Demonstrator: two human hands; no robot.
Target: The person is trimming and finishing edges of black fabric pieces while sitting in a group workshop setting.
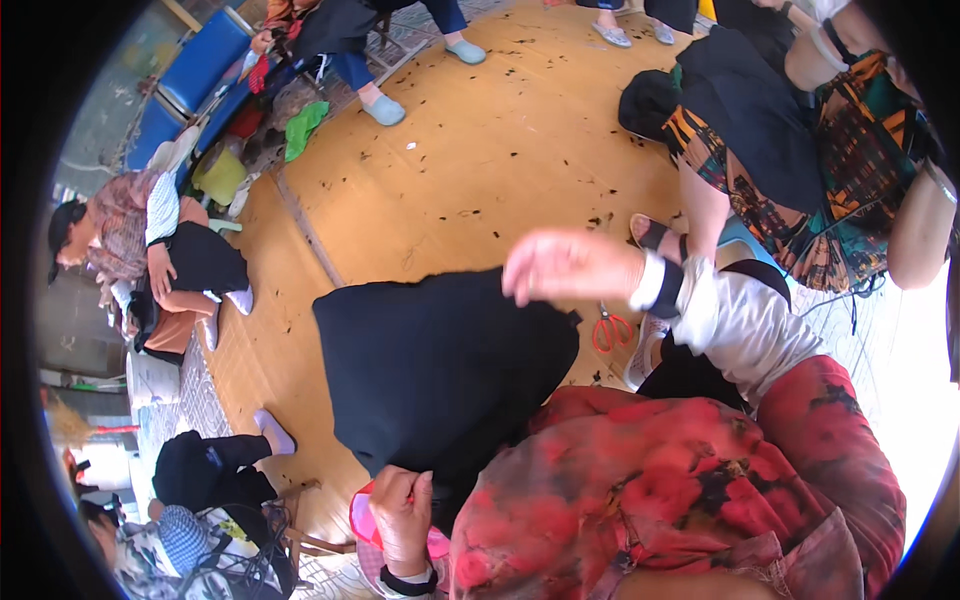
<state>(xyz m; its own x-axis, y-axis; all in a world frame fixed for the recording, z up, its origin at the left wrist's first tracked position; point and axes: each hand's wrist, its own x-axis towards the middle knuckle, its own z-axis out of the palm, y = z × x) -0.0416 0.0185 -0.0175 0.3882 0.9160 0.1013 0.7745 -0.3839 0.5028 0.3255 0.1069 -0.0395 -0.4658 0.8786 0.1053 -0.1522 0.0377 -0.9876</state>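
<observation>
One right hand (pixel 572 266) hovers; one left hand (pixel 402 512) perhaps pinches one black cloth (pixel 440 365).

The cloth (pixel 440 370) spreads across the near middle, with scissors (pixel 610 328) on the floor (pixel 400 220) to its right; far left, a bucket (pixel 220 180) stands beside the chairs (pixel 205 62).
</observation>
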